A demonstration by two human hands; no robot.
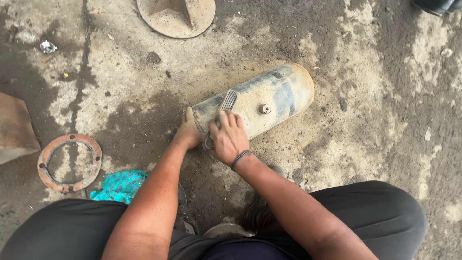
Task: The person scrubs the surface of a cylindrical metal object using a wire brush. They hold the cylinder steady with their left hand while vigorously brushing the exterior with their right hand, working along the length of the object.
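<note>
A dusty metal cylinder tank (pixel 269 98) lies on its side on the stained concrete floor, with a small bolt fitting (pixel 264 109) on its flank. My left hand (pixel 186 132) presses against the tank's near end. My right hand (pixel 229 136), a dark band on its wrist, grips a metal tool with a ring end (pixel 208 142). The tool's ribbed flat part (pixel 228 100) lies across the tank's top near that end.
A rusty flange ring (pixel 70 162) lies on the floor at left beside a teal cloth (pixel 119 186). A round rusty plate (pixel 176 16) sits at the top. A brown slab (pixel 15 127) is at the left edge. My dark-trousered knees fill the bottom.
</note>
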